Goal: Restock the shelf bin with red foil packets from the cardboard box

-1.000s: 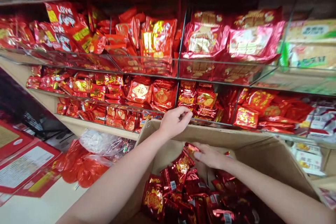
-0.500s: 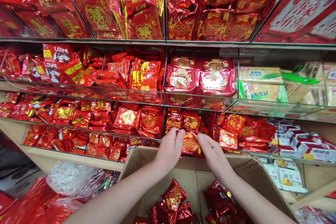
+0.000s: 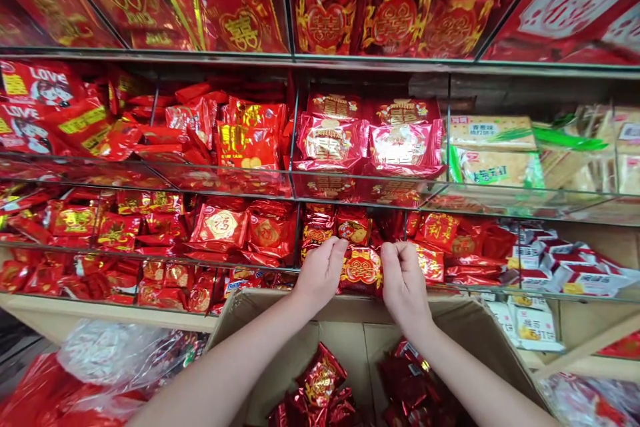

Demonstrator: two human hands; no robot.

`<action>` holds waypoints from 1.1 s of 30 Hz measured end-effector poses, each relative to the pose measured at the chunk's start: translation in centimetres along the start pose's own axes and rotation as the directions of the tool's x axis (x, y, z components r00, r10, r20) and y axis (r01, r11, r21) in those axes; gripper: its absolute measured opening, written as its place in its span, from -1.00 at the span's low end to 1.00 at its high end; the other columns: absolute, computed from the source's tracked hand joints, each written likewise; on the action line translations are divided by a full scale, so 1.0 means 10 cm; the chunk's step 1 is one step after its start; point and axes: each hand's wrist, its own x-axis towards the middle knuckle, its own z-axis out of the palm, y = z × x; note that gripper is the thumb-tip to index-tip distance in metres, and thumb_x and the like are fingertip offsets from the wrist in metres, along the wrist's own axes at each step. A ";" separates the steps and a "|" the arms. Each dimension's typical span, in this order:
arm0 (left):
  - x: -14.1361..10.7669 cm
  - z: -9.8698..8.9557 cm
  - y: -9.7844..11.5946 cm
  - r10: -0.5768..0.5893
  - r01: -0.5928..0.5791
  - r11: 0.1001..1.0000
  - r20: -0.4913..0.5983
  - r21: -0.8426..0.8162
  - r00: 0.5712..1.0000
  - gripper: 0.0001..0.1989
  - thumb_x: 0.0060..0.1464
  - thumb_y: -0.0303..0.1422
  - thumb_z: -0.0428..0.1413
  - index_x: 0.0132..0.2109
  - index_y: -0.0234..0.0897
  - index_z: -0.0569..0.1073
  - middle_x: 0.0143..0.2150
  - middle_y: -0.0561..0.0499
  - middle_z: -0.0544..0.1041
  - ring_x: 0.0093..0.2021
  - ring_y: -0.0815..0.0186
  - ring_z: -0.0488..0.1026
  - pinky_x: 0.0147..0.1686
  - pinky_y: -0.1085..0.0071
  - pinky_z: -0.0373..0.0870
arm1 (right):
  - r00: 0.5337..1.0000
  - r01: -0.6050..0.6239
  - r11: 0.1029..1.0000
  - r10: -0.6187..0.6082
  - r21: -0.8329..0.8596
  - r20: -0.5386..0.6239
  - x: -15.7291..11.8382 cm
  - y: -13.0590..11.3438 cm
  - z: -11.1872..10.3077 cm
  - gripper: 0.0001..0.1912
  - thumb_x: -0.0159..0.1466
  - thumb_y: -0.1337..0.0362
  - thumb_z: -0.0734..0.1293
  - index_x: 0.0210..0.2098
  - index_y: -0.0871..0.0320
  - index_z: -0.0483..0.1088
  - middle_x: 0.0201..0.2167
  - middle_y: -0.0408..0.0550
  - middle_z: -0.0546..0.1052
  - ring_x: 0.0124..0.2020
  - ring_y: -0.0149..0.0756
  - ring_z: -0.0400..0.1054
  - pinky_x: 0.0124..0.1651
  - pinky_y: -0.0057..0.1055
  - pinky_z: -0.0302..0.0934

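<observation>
One packet (image 3: 362,269) | left hand (image 3: 320,275): fingers clamped on its 9-o'clock edge | right hand (image 3: 407,288): fingers clamped on its 3-o'clock edge

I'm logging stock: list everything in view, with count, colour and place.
Held packet: one, red and gold, lower centre
Cardboard box: one, brown, bottom centre
Boxed packets: several, dark red, inside the box
Shelved packets: many, mostly red, across the shelves
Pink packets: several, pink, middle shelf
Cracker packs: several, beige and green, right, mid-height
White packs: several, white and maroon, lower right
Plastic bags: several, clear and red, lower corners
Left hand: one, bare, held packet's left
Right hand: one, bare, held packet's right
</observation>
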 end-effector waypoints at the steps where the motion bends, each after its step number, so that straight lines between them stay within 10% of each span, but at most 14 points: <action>1: -0.01 0.00 0.00 -0.006 0.006 1.000 -0.006 -0.019 1.000 -0.67 0.15 -0.19 -0.25 -0.50 -0.25 0.11 -0.62 0.16 0.08 -0.59 0.46 0.06 -0.55 0.51 -0.01 | 1.000 0.004 1.000 -0.005 -0.024 -0.010 0.00 0.00 0.00 -0.72 0.24 0.07 0.07 -0.46 0.12 0.09 -0.57 -0.24 0.16 -0.53 -0.42 0.05 -0.44 -0.47 0.00; 20: 0.01 -0.05 0.02 -0.104 0.138 0.952 0.134 -0.274 0.985 -0.61 0.10 -0.11 -0.16 -0.38 -0.32 0.36 -0.45 0.06 0.36 -0.40 0.39 0.28 -0.37 0.48 0.22 | 0.984 -0.114 0.991 0.103 0.072 0.143 0.06 0.13 -0.04 -0.69 0.24 0.02 0.07 -0.46 0.13 0.11 -0.57 -0.22 0.17 -0.52 -0.41 0.06 -0.43 -0.43 0.01; 26: 0.05 -0.08 0.04 -0.224 0.479 0.726 0.489 -0.494 0.843 -0.53 -0.15 -0.12 0.15 -0.13 -0.37 0.41 -0.30 -0.07 0.49 -0.31 0.33 0.40 -0.26 0.41 0.31 | 0.963 -0.190 0.972 0.155 0.142 0.222 0.08 0.06 -0.06 -0.66 0.20 -0.02 0.11 -0.49 0.13 0.11 -0.60 -0.24 0.17 -0.57 -0.46 0.07 -0.52 -0.48 0.02; 30: 0.06 -0.06 -0.02 -0.296 0.502 0.642 0.417 -0.580 0.860 -0.57 -0.13 -0.18 0.16 -0.13 -0.37 0.40 -0.27 -0.07 0.50 -0.33 0.39 0.41 -0.26 0.44 0.34 | 0.847 -0.509 0.804 0.403 0.308 0.347 0.08 0.03 -0.08 -0.61 0.12 -0.11 0.15 -0.45 0.11 0.12 -0.69 -0.31 0.16 -0.74 -0.52 0.01 -0.72 -0.55 -0.08; 33: 0.06 -0.05 -0.05 -0.328 0.504 0.556 0.383 -0.661 0.864 -0.60 -0.10 -0.20 0.15 -0.13 -0.34 0.35 -0.26 -0.06 0.47 -0.39 0.42 0.41 -0.37 0.45 0.39 | 0.811 -0.528 0.774 0.337 0.349 0.479 0.07 0.01 -0.09 -0.59 0.00 -0.03 0.32 -0.33 0.14 0.21 -0.58 -0.23 0.34 -0.63 -0.48 0.19 -0.65 -0.55 0.08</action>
